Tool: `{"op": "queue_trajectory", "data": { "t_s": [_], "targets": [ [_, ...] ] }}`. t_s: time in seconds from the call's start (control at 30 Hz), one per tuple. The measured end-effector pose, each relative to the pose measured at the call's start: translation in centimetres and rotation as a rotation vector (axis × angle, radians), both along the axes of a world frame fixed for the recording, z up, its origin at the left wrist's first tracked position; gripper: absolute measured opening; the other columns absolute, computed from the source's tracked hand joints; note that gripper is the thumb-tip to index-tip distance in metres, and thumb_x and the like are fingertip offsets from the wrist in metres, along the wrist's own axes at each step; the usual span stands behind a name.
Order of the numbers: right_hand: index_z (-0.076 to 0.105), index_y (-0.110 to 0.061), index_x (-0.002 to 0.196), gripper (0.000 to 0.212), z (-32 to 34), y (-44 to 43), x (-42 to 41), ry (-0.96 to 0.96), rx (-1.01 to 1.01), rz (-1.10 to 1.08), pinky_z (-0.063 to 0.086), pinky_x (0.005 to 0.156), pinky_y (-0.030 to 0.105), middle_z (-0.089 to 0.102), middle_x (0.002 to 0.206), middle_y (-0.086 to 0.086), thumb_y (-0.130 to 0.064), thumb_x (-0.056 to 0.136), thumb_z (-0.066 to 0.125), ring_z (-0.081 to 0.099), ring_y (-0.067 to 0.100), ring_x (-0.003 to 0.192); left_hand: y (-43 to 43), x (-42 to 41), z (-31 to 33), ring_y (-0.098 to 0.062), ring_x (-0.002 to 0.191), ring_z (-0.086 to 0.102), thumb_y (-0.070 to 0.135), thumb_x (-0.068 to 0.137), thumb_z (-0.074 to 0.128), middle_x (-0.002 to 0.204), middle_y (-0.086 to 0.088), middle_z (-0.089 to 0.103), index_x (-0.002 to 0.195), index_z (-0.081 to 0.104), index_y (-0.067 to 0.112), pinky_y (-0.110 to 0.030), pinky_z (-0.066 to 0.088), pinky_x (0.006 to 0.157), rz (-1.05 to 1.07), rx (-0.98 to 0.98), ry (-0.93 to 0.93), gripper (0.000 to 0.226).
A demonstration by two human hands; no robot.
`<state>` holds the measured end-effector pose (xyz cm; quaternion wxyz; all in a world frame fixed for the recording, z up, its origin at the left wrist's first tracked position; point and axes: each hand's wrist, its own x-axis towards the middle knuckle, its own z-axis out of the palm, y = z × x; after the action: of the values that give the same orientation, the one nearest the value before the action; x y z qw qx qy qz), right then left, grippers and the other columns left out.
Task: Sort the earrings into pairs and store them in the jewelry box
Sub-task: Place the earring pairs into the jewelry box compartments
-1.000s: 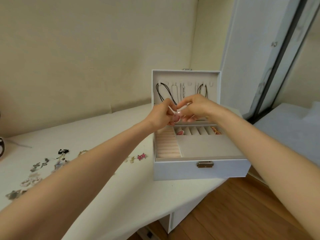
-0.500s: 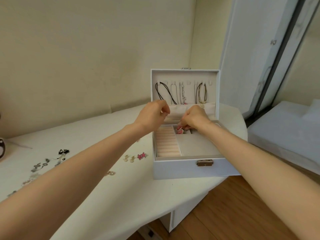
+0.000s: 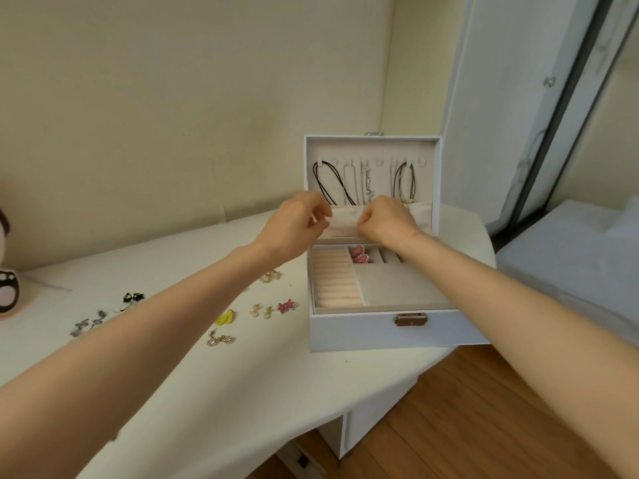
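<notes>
Both of our hands hover over the far side of the white, leather-look jewelry box [image 3: 380, 330], which stands open at the right end of the white tabletop [image 3: 242, 392], its lid upright and hung with cord and chain necklaces [image 3: 366, 183]. Our left hand [image 3: 297, 226] and our right hand [image 3: 387, 221] sit close together without touching, fingers curled in towards the palms. Whether either one pinches something between thumb and fingertip we cannot tell, since the knuckles hide it. Just below the right hand, a pair of pink oval stone earrings [image 3: 359, 255] lies in the leftmost small slot of the far row, the two pieces touching. Left of the box, more earrings lie on the table in loose twos: pink star-shaped studs [image 3: 286, 305] nearest the box, then cream studs [image 3: 261, 311], yellow leaf-like earrings [image 3: 224, 318], gold hoops [image 3: 219, 338] and, farther left, black drops [image 3: 133, 299] and silver dangling earrings [image 3: 88, 323]. We judge all of them to be very light, stiff and small, with thin posts and hooks that bend or snag easily and smooth faces that slip from the fingers. The safest hold looks like a thumb-and-forefinger pinch on the decorated body rather than the wire, with each piece lowered into a slot and not dropped, lest it bounce out or roll off the table's near edge.
</notes>
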<state>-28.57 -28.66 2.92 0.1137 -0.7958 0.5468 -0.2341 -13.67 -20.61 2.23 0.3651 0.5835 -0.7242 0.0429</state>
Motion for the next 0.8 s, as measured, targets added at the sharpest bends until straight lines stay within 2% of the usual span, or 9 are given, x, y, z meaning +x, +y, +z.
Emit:
{"op": "queue_trajectory", "data": {
  "t_s": [0.1, 0.17, 0.27, 0.33, 0.47, 0.53, 0.6, 0.7, 0.8],
  "targets": [
    [0.072, -0.015, 0.090, 0.010, 1.3, 1.9, 0.9, -0.075, -0.150, 0.128, 0.051, 0.085, 0.036, 0.070, 0.098, 0.001, -0.017, 0.085, 0.064, 0.062, 0.020, 0.097, 1.4, 1.9, 0.6, -0.018, 0.070, 0.053, 0.015, 0.089, 0.057, 0.081, 0.003, 0.057, 0.093, 0.055, 0.010, -0.032, 0.045, 0.068, 0.064, 0.007, 0.050, 0.006],
    [0.072, -0.017, 0.088, 0.010, 2.0, 3.6, 1.8, -0.131, -0.194, 0.274, 0.051, 0.085, 0.036, 0.068, 0.090, -0.003, -0.017, 0.085, 0.062, 0.062, 0.017, 0.091, 2.2, 3.8, 0.6, -0.018, 0.069, 0.054, 0.015, 0.090, 0.057, 0.080, 0.000, 0.062, 0.088, 0.055, 0.012, -0.031, 0.045, 0.068, 0.136, 0.146, 0.030, 0.003],
    [0.073, -0.016, 0.085, 0.009, 2.1, 5.7, 3.8, -0.174, -0.182, 0.482, 0.048, 0.078, 0.028, 0.062, 0.078, -0.007, -0.015, 0.084, 0.064, 0.057, 0.010, 0.079, 3.3, 7.4, -0.3, -0.018, 0.074, 0.057, 0.011, 0.086, 0.060, 0.084, -0.005, 0.068, 0.080, 0.058, 0.017, -0.031, 0.047, 0.071, 0.286, 0.375, -0.022, 0.008],
    [0.073, -0.017, 0.086, 0.008, 1.5, 6.3, 5.3, -0.152, -0.149, 0.581, 0.046, 0.074, 0.026, 0.059, 0.072, -0.008, -0.015, 0.083, 0.065, 0.053, 0.008, 0.072, 4.1, 9.6, -1.3, -0.016, 0.075, 0.054, 0.019, 0.084, 0.065, 0.088, -0.003, 0.066, 0.080, 0.058, 0.018, -0.029, 0.043, 0.067, 0.371, 0.479, -0.065, 0.009],
    [0.074, -0.017, 0.087, 0.010, -0.3, 6.5, 7.6, -0.068, -0.109, 0.656, 0.047, 0.073, 0.027, 0.062, 0.074, -0.005, -0.015, 0.081, 0.066, 0.053, 0.006, 0.071, 5.3, 11.2, -3.6, -0.017, 0.080, 0.054, 0.036, 0.077, 0.073, 0.090, 0.002, 0.057, 0.094, 0.057, 0.019, -0.027, 0.044, 0.070, 0.397, 0.683, -0.028, 0.029],
    [0.074, -0.016, 0.087, 0.010, -1.0, 6.3, 7.9, -0.064, -0.085, 0.659, 0.050, 0.077, 0.030, 0.066, 0.079, -0.002, -0.015, 0.082, 0.065, 0.057, 0.009, 0.076, 5.5, 11.1, -4.5, -0.016, 0.072, 0.052, 0.037, 0.077, 0.073, 0.092, 0.001, 0.055, 0.101, 0.056, 0.018, -0.025, 0.044, 0.060, 0.404, 0.690, -0.016, 0.035],
    [0.074, -0.015, 0.087, 0.010, -1.3, 6.2, 7.9, -0.071, -0.068, 0.664, 0.051, 0.080, 0.033, 0.069, 0.081, -0.002, -0.014, 0.082, 0.065, 0.060, 0.011, 0.081, 5.4, 11.2, -5.1, -0.016, 0.070, 0.050, 0.035, 0.079, 0.071, 0.092, -0.001, 0.055, 0.102, 0.056, 0.017, -0.020, 0.040, 0.054, 0.399, 0.646, -0.014, 0.032],
    [0.074, -0.014, 0.086, 0.009, -1.3, 5.9, 7.6, -0.087, -0.056, 0.662, 0.051, 0.080, 0.031, 0.071, 0.083, 0.002, -0.013, 0.082, 0.066, 0.063, 0.013, 0.082, 5.1, 11.5, -5.6, -0.016, 0.077, 0.050, 0.030, 0.082, 0.068, 0.093, -0.003, 0.059, 0.091, 0.055, 0.019, -0.017, 0.036, 0.058, 0.356, 0.629, -0.029, 0.020],
    [0.074, -0.012, 0.087, 0.010, -1.2, 5.8, 7.4, -0.103, -0.036, 0.656, 0.049, 0.076, 0.025, 0.072, 0.084, 0.004, -0.010, 0.082, 0.065, 0.061, 0.010, 0.079, 4.9, 11.5, -5.7, -0.017, 0.079, 0.051, 0.028, 0.083, 0.068, 0.094, -0.003, 0.059, 0.088, 0.055, 0.018, -0.017, 0.035, 0.059, 0.349, 0.634, -0.046, 0.017]
  ]
}}
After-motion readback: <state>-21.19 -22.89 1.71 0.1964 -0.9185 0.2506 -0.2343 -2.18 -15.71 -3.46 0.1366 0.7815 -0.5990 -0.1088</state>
